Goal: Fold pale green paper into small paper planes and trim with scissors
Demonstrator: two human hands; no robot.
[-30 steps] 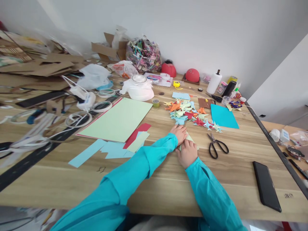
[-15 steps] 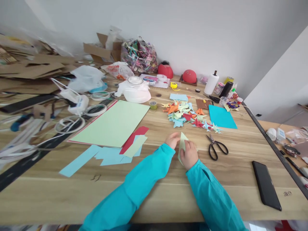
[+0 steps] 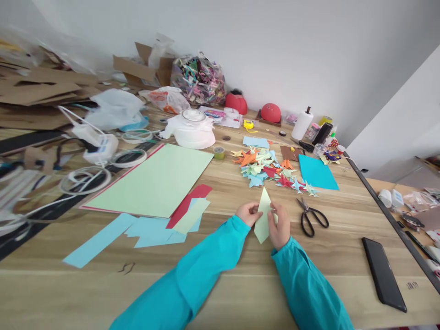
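Both my hands hold a pale green folded paper (image 3: 263, 215), a narrow kite shape with its point up, lifted a little above the wooden table (image 3: 220, 275). My left hand (image 3: 248, 213) pinches its left edge. My right hand (image 3: 280, 224) grips its right edge with fingers closed on it. Both arms wear teal sleeves. A pile of folded paper shapes (image 3: 266, 167) in orange, red, blue and green lies just beyond my hands.
Black scissors (image 3: 312, 217) lie right of my hands; a black phone (image 3: 383, 274) lies near the right edge. A large green sheet (image 3: 154, 181), red and blue scraps (image 3: 161, 227) sit left. Teal paper (image 3: 316, 172), tape rolls, bags and cardboard crowd the back and left.
The green paper lay pressed flat under both hands a second ago; now it is lifted off the table and held upright between them.
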